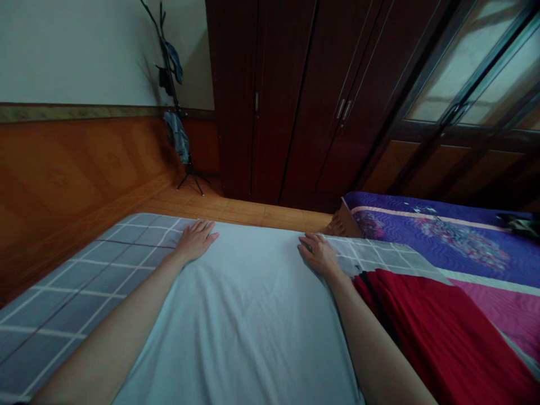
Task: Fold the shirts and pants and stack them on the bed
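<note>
Mid-frame, the left hand (196, 238) and right hand (319, 253) lie flat, unclenched, on the pale cloth (253, 304); uneven pushing could wrinkle it (creases show lower down).

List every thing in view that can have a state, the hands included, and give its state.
Left hand: open, fingers spread, palm down on the pale cloth
Right hand: open, palm down on the pale cloth
Pale cloth: spread out, creased
Red cloth: lying in creases
Checked sheet: spread out
Wardrobe doors: shut
Glass doors: apparently shut
Coat stand: standing, garments hung on it
</note>
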Demonstrator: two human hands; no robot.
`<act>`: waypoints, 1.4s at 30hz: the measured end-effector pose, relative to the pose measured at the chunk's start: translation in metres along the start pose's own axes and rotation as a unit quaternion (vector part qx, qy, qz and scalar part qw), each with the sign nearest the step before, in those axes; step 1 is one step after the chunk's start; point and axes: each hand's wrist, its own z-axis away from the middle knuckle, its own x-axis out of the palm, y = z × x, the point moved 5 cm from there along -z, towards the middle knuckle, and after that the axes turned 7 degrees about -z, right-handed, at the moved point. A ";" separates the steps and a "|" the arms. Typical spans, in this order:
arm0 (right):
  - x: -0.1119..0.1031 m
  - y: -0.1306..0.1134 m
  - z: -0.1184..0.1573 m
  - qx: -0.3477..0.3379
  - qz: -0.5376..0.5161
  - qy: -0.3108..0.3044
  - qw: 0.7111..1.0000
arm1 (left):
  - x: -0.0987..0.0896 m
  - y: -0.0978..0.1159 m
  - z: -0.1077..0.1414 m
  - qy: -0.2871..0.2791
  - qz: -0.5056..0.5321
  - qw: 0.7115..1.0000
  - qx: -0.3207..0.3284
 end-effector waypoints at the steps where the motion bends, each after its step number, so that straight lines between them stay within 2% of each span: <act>1: 0.001 0.000 0.000 -0.002 0.007 -0.002 1.000 | -0.002 -0.002 0.002 -0.006 0.001 1.000 -0.008; 4: 0.002 0.003 -0.001 -0.006 0.023 -0.007 1.000 | -0.015 -0.013 0.016 -0.040 0.014 0.999 0.002; 6: 0.003 0.005 -0.003 -0.010 0.032 -0.010 0.999 | -0.030 -0.023 0.038 -0.071 0.027 0.997 0.026; 10: 0.005 0.006 -0.005 -0.011 0.053 -0.015 0.998 | -0.064 -0.041 0.112 -0.109 0.103 0.986 0.071; 12: 0.006 0.004 -0.005 -0.010 0.069 -0.017 0.997 | -0.075 -0.049 0.156 -0.126 0.157 0.978 0.051; 15: 0.005 -0.003 -0.004 -0.009 0.098 -0.019 0.995 | -0.079 -0.059 0.215 -0.174 0.188 0.967 -0.009; 18: 0.000 -0.015 -0.001 -0.011 0.131 -0.025 0.991 | -0.080 -0.066 0.256 -0.192 0.156 0.968 -0.031; 22: -0.011 -0.041 0.002 -0.025 0.168 -0.038 0.985 | -0.086 -0.079 0.285 -0.151 0.146 0.978 -0.020; 25: -0.020 -0.070 0.015 -0.049 0.175 -0.052 0.982 | -0.086 -0.098 0.297 -0.124 0.192 0.972 -0.054; 28: -0.030 -0.098 0.050 -0.070 0.158 -0.087 0.981 | -0.080 -0.115 0.305 -0.138 0.166 0.973 -0.079; 31: -0.049 -0.119 0.104 -0.083 0.127 -0.128 0.980 | -0.084 -0.118 0.306 -0.120 0.035 0.985 -0.121; 33: -0.067 -0.125 0.141 -0.079 0.090 -0.152 0.981 | -0.098 -0.096 0.300 -0.066 -0.009 0.993 -0.095; 35: -0.085 -0.124 0.175 -0.052 0.050 -0.172 0.982 | -0.113 -0.050 0.297 -0.040 0.025 0.999 0.005; 36: -0.092 -0.120 0.190 -0.031 0.036 -0.178 0.983 | -0.119 -0.021 0.299 -0.051 0.057 0.995 0.069; 37: -0.098 -0.116 0.204 -0.009 0.026 -0.182 0.983 | -0.123 0.011 0.303 -0.086 0.084 0.982 0.143; 39: -0.107 -0.106 0.227 0.034 0.013 -0.182 0.983 | -0.125 0.073 0.321 -0.194 0.124 0.931 0.283; 40: -0.109 -0.101 0.236 0.058 0.008 -0.178 0.982 | -0.124 0.098 0.331 -0.239 0.126 0.906 0.325; 42: -0.110 -0.096 0.249 0.114 -0.007 -0.172 0.978 | -0.120 0.136 0.346 -0.277 0.110 0.876 0.381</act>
